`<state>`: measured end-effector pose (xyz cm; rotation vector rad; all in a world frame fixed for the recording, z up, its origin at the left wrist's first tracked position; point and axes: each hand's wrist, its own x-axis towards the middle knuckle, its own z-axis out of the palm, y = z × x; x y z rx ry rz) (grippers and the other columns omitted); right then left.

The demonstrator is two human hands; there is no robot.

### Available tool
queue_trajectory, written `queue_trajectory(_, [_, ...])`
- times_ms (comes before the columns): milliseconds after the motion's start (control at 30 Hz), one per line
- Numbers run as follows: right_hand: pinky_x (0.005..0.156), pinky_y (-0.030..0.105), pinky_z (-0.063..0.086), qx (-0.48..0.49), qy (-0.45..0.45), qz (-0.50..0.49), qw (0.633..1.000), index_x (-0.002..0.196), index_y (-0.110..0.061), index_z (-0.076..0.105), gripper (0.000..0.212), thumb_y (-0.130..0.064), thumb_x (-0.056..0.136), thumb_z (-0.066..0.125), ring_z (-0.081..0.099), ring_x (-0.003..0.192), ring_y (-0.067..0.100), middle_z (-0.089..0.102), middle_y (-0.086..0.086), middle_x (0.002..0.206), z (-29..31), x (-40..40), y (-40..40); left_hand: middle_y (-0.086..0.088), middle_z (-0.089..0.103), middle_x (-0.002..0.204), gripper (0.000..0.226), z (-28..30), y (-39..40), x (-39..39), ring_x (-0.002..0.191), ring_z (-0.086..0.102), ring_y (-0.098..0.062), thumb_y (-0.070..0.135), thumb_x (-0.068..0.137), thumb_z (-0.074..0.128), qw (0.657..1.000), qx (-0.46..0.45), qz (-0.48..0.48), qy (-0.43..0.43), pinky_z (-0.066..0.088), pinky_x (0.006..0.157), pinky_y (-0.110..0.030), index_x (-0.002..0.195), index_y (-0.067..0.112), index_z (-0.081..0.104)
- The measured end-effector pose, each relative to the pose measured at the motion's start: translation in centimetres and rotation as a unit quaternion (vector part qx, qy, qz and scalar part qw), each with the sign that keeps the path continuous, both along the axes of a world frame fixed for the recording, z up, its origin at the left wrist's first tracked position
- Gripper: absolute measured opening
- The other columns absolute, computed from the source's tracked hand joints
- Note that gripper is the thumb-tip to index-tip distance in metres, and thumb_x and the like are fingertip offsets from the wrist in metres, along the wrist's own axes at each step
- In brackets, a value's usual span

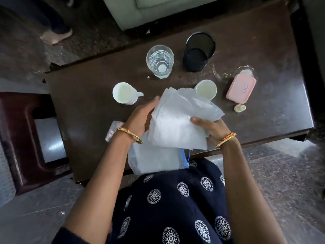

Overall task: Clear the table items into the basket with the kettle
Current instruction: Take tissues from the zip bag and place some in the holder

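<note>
Both hands hold a stack of white paper napkins above the near middle of the dark wooden table. My left hand grips the stack's left edge and my right hand grips its right edge. Under the napkins lies a thin white bag with a blue drawstring at the table's near edge. Two white mugs stand beyond the napkins. No basket or kettle is in view.
A glass of water and a black mesh pen holder stand at the far side. A pink box and a small bottle lie right. A small packet lies under my left wrist. A stool stands left.
</note>
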<state>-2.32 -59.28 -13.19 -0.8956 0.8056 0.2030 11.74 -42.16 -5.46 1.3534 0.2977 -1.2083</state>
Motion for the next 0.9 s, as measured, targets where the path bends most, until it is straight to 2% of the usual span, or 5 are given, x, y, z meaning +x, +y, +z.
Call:
queue_trajectory(233, [0.081, 0.04, 0.058, -0.045, -0.01, -0.013, 0.999, 0.121, -0.01, 0.059, 0.051, -0.007, 0.071, 0.072, 0.065, 0.107, 0.024, 0.066, 0.011, 0.12, 1.0, 2.2, 0.3, -0.001, 0.073, 0.094, 0.03, -0.2, 2.0, 1.3, 0.093, 0.068, -0.02, 0.003, 0.091, 0.046, 0.999, 0.004, -0.008, -0.032, 0.048, 0.096, -0.04, 0.092, 0.021, 0.07])
queue_trajectory(433, [0.082, 0.037, 0.057, -0.07, 0.0, 0.031, 0.997, 0.116, -0.008, 0.061, 0.052, -0.006, 0.066, 0.075, 0.067, 0.102, 0.023, 0.069, 0.01, 0.112, 1.9, 4.0, 1.5, -0.011, 0.068, 0.113, 0.026, -0.4, 1.4, 2.2, 0.105, 0.065, -0.024, 0.013, 0.08, 0.072, 0.972, 0.144, -0.134, -0.129, 0.051, 0.097, -0.047, 0.105, 0.015, 0.064])
queue_trajectory(567, [0.093, 0.043, 0.051, -0.067, 0.015, 0.058, 0.996, 0.125, -0.001, 0.053, 0.053, 0.004, 0.075, 0.069, 0.061, 0.11, 0.03, 0.062, 0.019, 0.122, 1.7, 4.6, 2.1, -0.009, 0.068, 0.113, 0.043, -1.2, 1.4, 2.6, 0.105, 0.065, -0.022, 0.017, 0.074, 0.078, 0.969, 0.151, -0.157, -0.119, 0.051, 0.096, -0.046, 0.114, 0.012, 0.061])
queue_trajectory(700, [0.09, 0.04, 0.055, -0.067, 0.025, 0.043, 0.997, 0.126, -0.003, 0.052, 0.054, 0.008, 0.076, 0.068, 0.062, 0.109, 0.027, 0.062, 0.018, 0.123, 1.6, 4.5, 1.9, -0.005, 0.071, 0.109, 0.028, -2.5, 2.1, 3.7, 0.101, 0.067, -0.022, 0.017, 0.075, 0.077, 0.975, 0.129, -0.161, -0.085, 0.053, 0.094, -0.047, 0.1, 0.024, 0.066])
queue_trajectory(900, [0.092, 0.049, 0.052, -0.086, 0.041, 0.04, 0.995, 0.124, -0.006, 0.054, 0.058, 0.0, 0.071, 0.075, 0.062, 0.109, 0.03, 0.064, 0.016, 0.12, 1.7, 4.6, 2.1, 0.009, 0.069, 0.084, 0.019, -3.8, 1.4, 4.5, 0.077, 0.069, -0.006, 0.014, 0.075, 0.077, 0.962, 0.129, -0.19, -0.15, 0.057, 0.066, -0.018, 0.082, 0.026, 0.064])
